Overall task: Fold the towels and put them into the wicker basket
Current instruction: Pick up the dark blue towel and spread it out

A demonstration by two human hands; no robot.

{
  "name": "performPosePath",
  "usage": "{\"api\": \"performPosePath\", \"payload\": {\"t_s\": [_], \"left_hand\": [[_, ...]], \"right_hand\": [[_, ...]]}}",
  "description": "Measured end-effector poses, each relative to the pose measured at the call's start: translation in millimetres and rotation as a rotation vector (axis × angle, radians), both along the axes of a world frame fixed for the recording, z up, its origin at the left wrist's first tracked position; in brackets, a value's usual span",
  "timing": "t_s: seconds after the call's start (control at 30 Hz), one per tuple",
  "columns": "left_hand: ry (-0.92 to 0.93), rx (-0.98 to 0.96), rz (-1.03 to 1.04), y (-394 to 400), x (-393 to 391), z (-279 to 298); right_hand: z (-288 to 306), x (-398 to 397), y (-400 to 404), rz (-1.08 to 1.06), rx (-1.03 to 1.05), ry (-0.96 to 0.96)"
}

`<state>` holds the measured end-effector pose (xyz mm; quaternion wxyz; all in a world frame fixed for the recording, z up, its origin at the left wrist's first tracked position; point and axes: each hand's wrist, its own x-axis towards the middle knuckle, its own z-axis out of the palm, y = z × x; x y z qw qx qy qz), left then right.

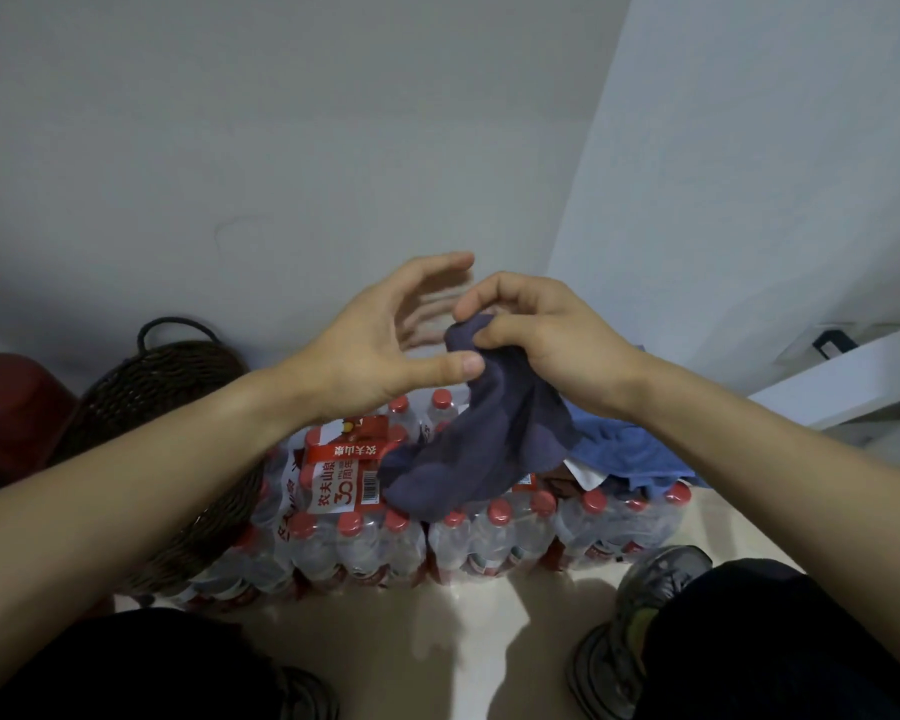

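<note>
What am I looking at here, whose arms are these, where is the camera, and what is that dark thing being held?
There is no machine here: these are a person's two bare arms, filmed by one wide-angle camera worn on the head, looking forward and down. The right hand pinches a dark purple towel, which hangs down onto shrink-wrapped packs of water bottles with red caps standing on the floor. The left hand is open, its thumb touching the towel; its fingers are blurred. A blue towel lies on the packs farther right. A dark wicker basket sits at the left, beside a red object I cannot identify. At the bottom are the person's dark trousers and a shoe.
</note>
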<state>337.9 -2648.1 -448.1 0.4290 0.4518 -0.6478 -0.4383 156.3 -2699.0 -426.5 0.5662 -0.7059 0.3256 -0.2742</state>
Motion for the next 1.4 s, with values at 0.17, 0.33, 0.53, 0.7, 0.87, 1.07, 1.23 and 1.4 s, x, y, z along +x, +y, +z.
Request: {"api": "performPosePath", "payload": {"t_s": [0.17, 0.33, 0.53, 0.7, 0.87, 1.07, 1.23, 1.4], "left_hand": [[0.028, 0.145, -0.069, 1, -9, -2], [-0.276, 0.065, -0.061, 1, 1, 5], [-0.186, 0.167, -0.134, 1, 4, -2], [-0.066, 0.259, -0.142, -4, 3, -14], [-0.206, 0.267, -0.108, -4, 12, -14], [-0.667, 0.405, -0.2, -4, 29, -24], [-0.141, 0.621, -0.097, -1, 27, -44], [0.317, 0.789, 0.068, -4, 20, -44]], "right_hand": [[5, -1, -2, -0.066, -0.14, 0.029], [6, -14, -18, -0.121, -0.245, 0.162], [1, -32, -29, 0.134, -0.121, 0.35], [-5, -39, -32, 0.337, -0.19, 0.724], [-21, -39, -36, 0.326, -0.106, 0.718], [-45, -44, -50, 0.124, 0.169, 0.502], [-46, -48, -53, 0.303, 0.209, 0.627], [-52, -48, -50, 0.39, 0.14, 0.826]]}}
